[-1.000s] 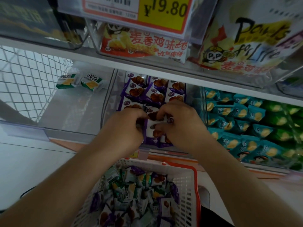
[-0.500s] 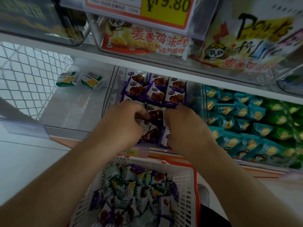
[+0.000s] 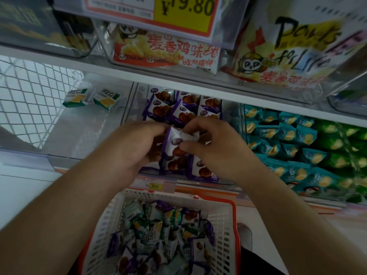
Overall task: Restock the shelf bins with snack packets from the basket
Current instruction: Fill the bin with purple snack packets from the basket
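Head view: left hand (image 3: pixel 137 149) and right hand (image 3: pixel 214 149) both pinch purple packet (image 3: pixel 174 141) over middle bin (image 3: pixel 228 175); more purple packets beyond grip, basket (image 3: pixel 224 211) below wrists.

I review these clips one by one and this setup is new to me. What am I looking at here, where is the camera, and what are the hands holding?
There is no robot: a person wears a camera on the head, looking down at their own arms. The left hand and right hand together hold a purple snack packet over the middle shelf bin, which holds matching packets. The bin to the left holds two green packets; teal packets fill the one to the right. Below sits a white basket of mixed packets.
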Motion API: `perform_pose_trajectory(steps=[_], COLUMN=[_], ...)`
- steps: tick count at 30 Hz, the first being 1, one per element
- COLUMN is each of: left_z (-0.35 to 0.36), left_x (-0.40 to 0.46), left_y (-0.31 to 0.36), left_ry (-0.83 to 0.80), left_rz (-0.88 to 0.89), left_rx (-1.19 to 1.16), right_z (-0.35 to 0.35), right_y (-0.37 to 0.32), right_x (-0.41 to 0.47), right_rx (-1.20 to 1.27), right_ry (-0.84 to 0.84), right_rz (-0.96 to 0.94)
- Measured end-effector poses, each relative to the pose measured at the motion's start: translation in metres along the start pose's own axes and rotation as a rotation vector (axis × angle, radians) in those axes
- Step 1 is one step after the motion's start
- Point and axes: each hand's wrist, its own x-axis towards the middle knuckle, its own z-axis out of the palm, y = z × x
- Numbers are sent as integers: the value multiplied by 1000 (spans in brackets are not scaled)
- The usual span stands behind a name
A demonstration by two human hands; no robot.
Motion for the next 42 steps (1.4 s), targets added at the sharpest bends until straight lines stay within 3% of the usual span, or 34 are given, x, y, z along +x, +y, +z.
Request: perform_pose_trajectory(steps=[4,8,14,18,22,27,30,34,42], left_z=[0,1,-1,-5,-8,-8,-7,-5,-5], left_x=[0,-5,-1,-1,-4,-5,-6,-9,-1], left_y=[1,-1,-9,-14,-14,-18,-26,-32,-26], left_ry=[-69,14,31,111,145,56,-12,54,20], left_rz=[10,160,86,226,265,243,213,230,230], left_rx=[111,292,326,736,873,1078,1134,1162,1155], right_z=[-3,-1,19,37,43,41,43,54,64], right_y=[4,5,9,21,29,30,27,16,25], right_x=[1,1,-1,4,7,7,8,13,10], right_rx=[32,65,-215,-278,-419,-595,-534,-294,-289], right_ry=[49,52,-1,28,7,26,26,68,17], right_rz=[30,38,-184,-144,-123,-136,-146,-155,-166])
